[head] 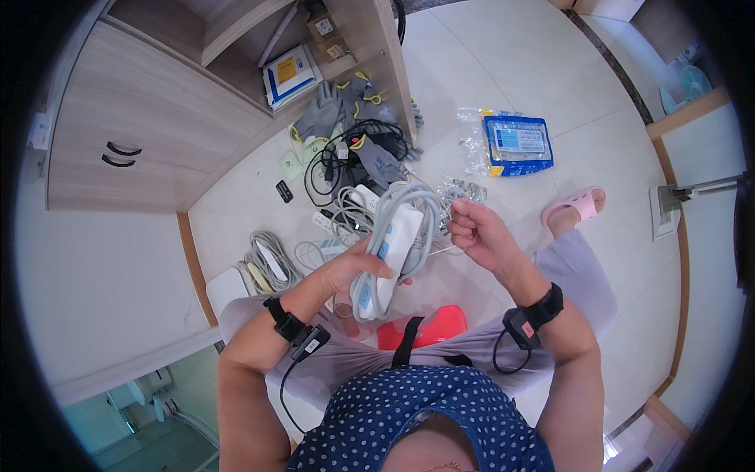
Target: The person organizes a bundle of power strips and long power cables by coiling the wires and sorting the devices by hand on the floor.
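My left hand [361, 266] is closed around a white power strip [403, 236], its thumb across the strip's face. A grey cable [435, 215] is looped lengthwise around the strip. To the right, my right hand [476, 233] is raised with its fingers curled inward; a thin pale strand shows just below it, and whether the fingers pinch it is hard to tell. Beyond the hands lies a pile with another white power strip [366, 198], black cables [318, 177] and grey work gloves [377, 160]. Crinkled clear plastic [466, 190] lies behind my right hand.
A coiled cable bundle [265, 259] lies on the floor at left, near a black remote control [284, 192]. A blue-edged plastic package [519, 146] is at the upper right. An open-shelved wooden cabinet [159, 106] borders the left side. A red plastic object [451, 324] sits between the legs.
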### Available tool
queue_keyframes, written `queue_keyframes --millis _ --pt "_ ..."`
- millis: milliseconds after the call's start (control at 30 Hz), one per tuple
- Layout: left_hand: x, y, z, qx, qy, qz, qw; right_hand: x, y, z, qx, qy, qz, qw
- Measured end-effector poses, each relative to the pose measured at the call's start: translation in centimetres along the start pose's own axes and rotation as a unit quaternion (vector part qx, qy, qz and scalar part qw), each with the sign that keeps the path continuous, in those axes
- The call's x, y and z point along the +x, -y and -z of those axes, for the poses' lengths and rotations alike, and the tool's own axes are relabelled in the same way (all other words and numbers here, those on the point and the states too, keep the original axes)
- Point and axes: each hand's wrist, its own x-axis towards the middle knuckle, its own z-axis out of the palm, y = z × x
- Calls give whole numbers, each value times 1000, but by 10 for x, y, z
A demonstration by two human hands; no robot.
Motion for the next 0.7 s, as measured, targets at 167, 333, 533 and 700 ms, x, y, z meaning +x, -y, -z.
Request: queue_keyframes --millis 167,333,533,700 --pt "5 -6 -7 426 -26 -121 896 0 16 -16 -49 -117 -20 992" --pt "5 -8 -15 541 -78 -114 830 -10 17 -40 -216 -92 27 972" --pt "-1 -9 -24 625 -151 -116 757 -13 21 -47 -440 -2 78 894" --pt "-1 -4 -23 683 -209 -142 685 -6 7 -41 -531 10 178 828"
